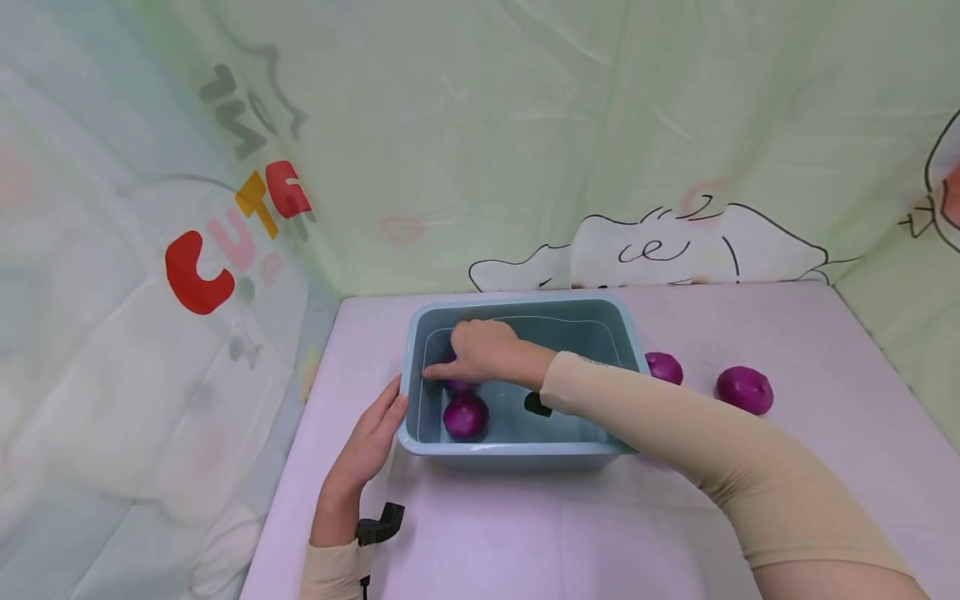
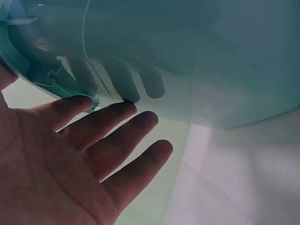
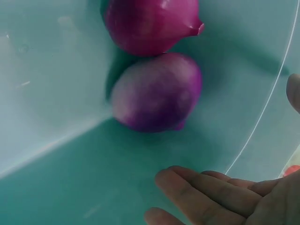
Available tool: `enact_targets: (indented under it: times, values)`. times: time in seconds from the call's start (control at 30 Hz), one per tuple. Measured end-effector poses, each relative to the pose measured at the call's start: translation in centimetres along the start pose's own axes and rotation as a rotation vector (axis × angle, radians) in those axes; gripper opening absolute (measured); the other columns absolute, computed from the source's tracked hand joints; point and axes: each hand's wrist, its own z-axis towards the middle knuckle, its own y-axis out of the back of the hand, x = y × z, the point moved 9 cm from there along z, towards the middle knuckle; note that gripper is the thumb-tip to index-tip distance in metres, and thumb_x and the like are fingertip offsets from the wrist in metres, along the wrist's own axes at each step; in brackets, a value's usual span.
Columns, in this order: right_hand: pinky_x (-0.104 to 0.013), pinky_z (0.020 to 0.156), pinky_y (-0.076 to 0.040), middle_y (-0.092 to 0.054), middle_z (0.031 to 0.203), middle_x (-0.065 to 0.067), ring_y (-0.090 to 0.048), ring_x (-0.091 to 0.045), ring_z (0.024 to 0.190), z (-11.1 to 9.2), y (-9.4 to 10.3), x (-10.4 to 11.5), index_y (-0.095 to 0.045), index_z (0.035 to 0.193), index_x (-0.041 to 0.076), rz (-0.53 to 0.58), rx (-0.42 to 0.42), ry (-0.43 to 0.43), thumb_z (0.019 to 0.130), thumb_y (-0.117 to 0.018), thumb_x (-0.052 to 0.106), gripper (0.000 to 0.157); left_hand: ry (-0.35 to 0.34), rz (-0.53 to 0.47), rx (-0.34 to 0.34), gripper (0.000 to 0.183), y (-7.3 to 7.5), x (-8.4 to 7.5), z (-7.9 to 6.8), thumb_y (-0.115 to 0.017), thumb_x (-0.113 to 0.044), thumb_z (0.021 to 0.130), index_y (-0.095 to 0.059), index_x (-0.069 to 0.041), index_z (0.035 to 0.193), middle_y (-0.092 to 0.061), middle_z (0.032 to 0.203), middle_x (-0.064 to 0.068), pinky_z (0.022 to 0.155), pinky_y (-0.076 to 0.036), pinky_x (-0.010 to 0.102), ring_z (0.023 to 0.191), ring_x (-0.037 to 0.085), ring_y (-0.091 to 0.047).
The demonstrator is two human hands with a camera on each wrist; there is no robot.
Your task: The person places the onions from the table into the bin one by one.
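Two red onions lie side by side in a blue plastic bin (image 1: 517, 450). The nearer red onion (image 1: 466, 416) shows fully in the head view, while the paler, purple onion (image 3: 158, 93) is partly hidden there by my right hand (image 1: 483, 352). That hand is inside the bin near its left wall, fingers extended and apart from the onions in the right wrist view. At the bin's left outer side is my left hand (image 1: 375, 433). Its fingers (image 2: 136, 145) are spread and nearly straight by the wall, its thumb up by the rim; contact is hard to tell.
Right of the bin, one red onion (image 1: 663, 367) sits close to its wall and another red onion (image 1: 745, 390) lies farther right. A pale tablecloth (image 1: 480, 533) covers the table. Printed curtains (image 1: 450, 150) hang behind and at the sides.
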Motion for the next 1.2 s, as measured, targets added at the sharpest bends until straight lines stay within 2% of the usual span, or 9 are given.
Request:
enact_targets:
  times: [0.27,0.6,0.67,0.73,0.83,0.9,1.0,1.2]
  values:
    - [-0.032,0.051,-0.049,-0.057,0.061,-0.001,-0.061,-0.016,0.055,-0.3,0.4,-0.1,-0.063,0.071,0.015,-0.025,0.012,0.002,0.092,-0.057,0.075,0.064,-0.032,-0.013,0.016,0.055,0.0,0.0,0.0,-0.040,-0.030,0.114,-0.029,-0.014,0.165,-0.033,0.166,0.008,0.109,-0.033,0.067,0.147,0.038,-0.038]
    - [-0.032,0.049,-0.045,-0.058,0.064,-0.001,-0.061,-0.017,0.059,-1.7,1.5,-0.6,-0.065,0.076,0.015,0.011,-0.014,-0.009,0.095,-0.055,0.073,0.061,-0.042,-0.015,0.021,0.055,0.0,-0.2,-0.1,-0.039,-0.030,0.114,-0.028,-0.014,0.165,-0.032,0.166,0.008,0.110,-0.031,0.067,0.148,0.036,-0.036]
    - [-0.032,0.051,-0.047,-0.061,0.069,-0.001,-0.062,-0.016,0.062,-2.0,1.8,-0.8,-0.069,0.085,0.014,0.026,-0.022,-0.004,0.095,-0.055,0.073,0.061,-0.041,-0.014,0.019,0.055,-0.1,-0.2,-0.1,-0.040,-0.030,0.114,-0.028,-0.016,0.166,-0.033,0.166,0.008,0.110,-0.031,0.067,0.147,0.036,-0.036]
    - [-0.033,0.055,-0.051,-0.068,0.079,-0.002,-0.065,-0.016,0.069,-2.5,2.2,-1.2,-0.074,0.100,0.012,0.052,-0.036,-0.001,0.095,-0.054,0.073,0.064,-0.037,-0.015,0.017,0.054,-0.1,-0.1,-0.1,-0.040,-0.031,0.114,-0.029,-0.017,0.166,-0.033,0.166,0.007,0.109,-0.031,0.068,0.147,0.037,-0.037]
    - [-0.039,0.068,-0.058,-0.075,0.108,-0.007,-0.071,-0.020,0.090,-3.5,3.0,-2.0,-0.072,0.127,0.009,0.106,-0.057,0.002,0.095,-0.054,0.072,0.073,-0.030,-0.018,0.016,0.054,-0.2,0.2,0.0,-0.040,-0.032,0.114,-0.029,-0.017,0.165,-0.034,0.166,0.007,0.109,-0.031,0.069,0.147,0.037,-0.037]
    - [-0.042,0.075,-0.059,-0.072,0.123,-0.008,-0.071,-0.022,0.101,-4.3,3.8,-2.6,-0.068,0.137,0.007,0.151,-0.076,0.008,0.096,-0.054,0.071,0.077,-0.028,-0.017,0.018,0.054,-0.3,0.3,0.0,-0.040,-0.032,0.114,-0.030,-0.017,0.165,-0.035,0.165,0.007,0.109,-0.031,0.069,0.147,0.036,-0.037]
    - [-0.044,0.082,-0.058,-0.070,0.130,-0.007,-0.069,-0.022,0.109,-5.7,5.2,-3.3,-0.066,0.140,0.008,0.219,-0.104,0.009,0.096,-0.054,0.070,0.077,-0.033,-0.012,0.014,0.054,-0.2,0.2,0.0,-0.040,-0.030,0.114,-0.030,-0.016,0.165,-0.036,0.165,0.008,0.110,-0.031,0.068,0.146,0.036,-0.038]
    - [-0.044,0.093,-0.053,-0.071,0.125,-0.003,-0.066,-0.020,0.112,-8.4,8.2,-4.7,-0.065,0.141,0.009,0.370,-0.190,0.031,0.098,-0.059,0.064,0.069,-0.040,-0.013,0.009,0.053,-0.1,0.1,0.0,-0.040,-0.029,0.114,-0.030,-0.018,0.165,-0.035,0.165,0.007,0.109,-0.031,0.068,0.148,0.035,-0.037]
